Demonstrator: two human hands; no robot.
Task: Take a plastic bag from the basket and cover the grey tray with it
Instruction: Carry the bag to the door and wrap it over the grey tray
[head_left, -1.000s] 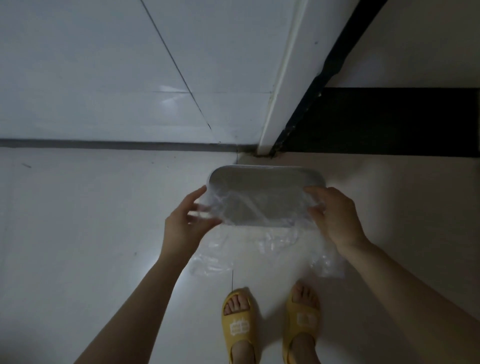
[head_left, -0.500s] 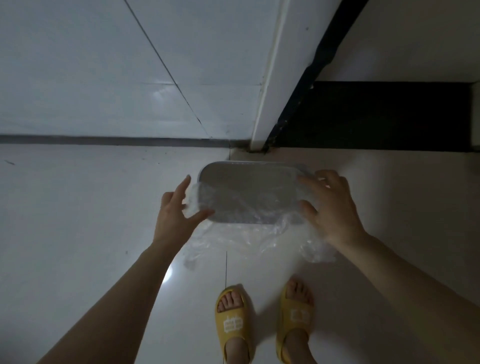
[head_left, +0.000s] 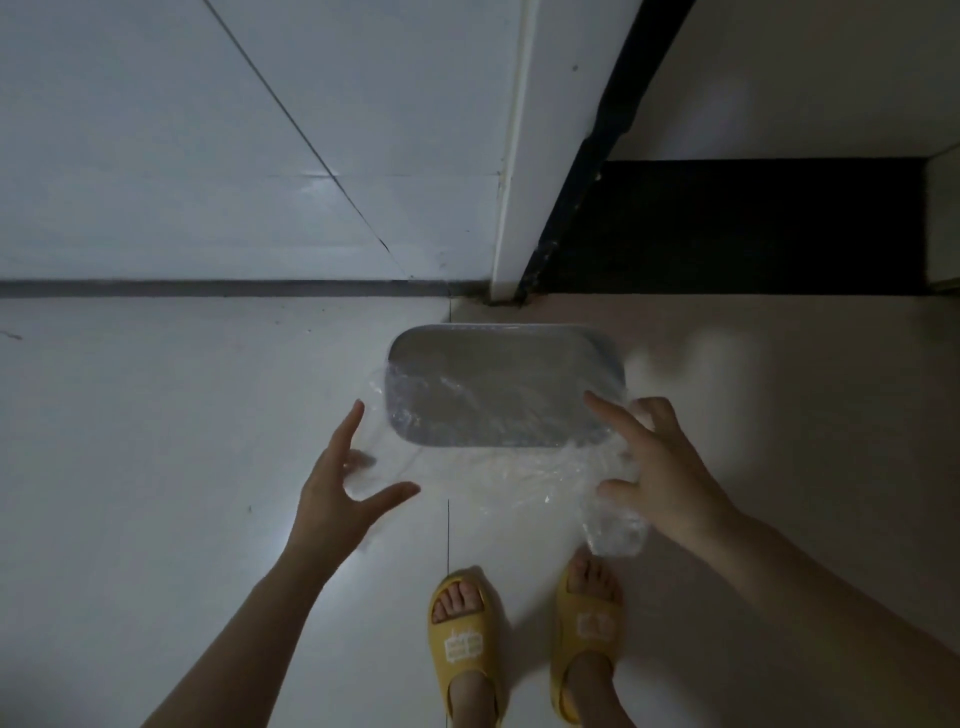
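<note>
The grey tray (head_left: 498, 374) lies flat on the pale floor near a wall corner. A clear plastic bag (head_left: 498, 473) covers the tray's near half, and the rest spreads crumpled on the floor toward my feet. My left hand (head_left: 337, 493) hovers at the tray's near left corner with its fingers spread, and thin film lies against the fingertips. At the near right corner my right hand (head_left: 660, 467) also has its fingers apart and rests against the bag. A loose fold of bag shows under the right palm. Neither hand grips the tray.
A white tiled wall (head_left: 234, 156) rises just behind the tray, with a white door frame (head_left: 511, 156) and a dark threshold (head_left: 727, 223) to the right. My feet in yellow slippers (head_left: 462, 644) stand close in front of the tray.
Both hands have let go of the tray's ends and opened, drawing back toward me. The bag now lies looser over the near half.
</note>
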